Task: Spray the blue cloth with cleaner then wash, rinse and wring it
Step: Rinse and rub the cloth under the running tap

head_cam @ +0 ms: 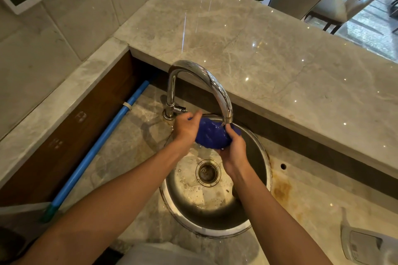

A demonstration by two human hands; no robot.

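The blue cloth (pixel 210 135) is bunched into a wet wad right under the spout of the chrome faucet (pixel 201 80), above the round steel sink (pixel 261 157). My left hand (pixel 186 128) grips its left end. From below, my right hand (pixel 233 150) cups and holds its right end. Water lies in the sink bowl around the drain (pixel 207 171). Whether water is running from the spout onto the cloth is too hard to make out.
A raised marble ledge (pixel 269 54) runs behind the sink. A blue pipe (pixel 101 142) slants along the left wall. A white plastic object (pixel 366 245) lies at the lower right on the stained counter (pixel 301 196). A small hole (pixel 283 166) sits right of the sink.
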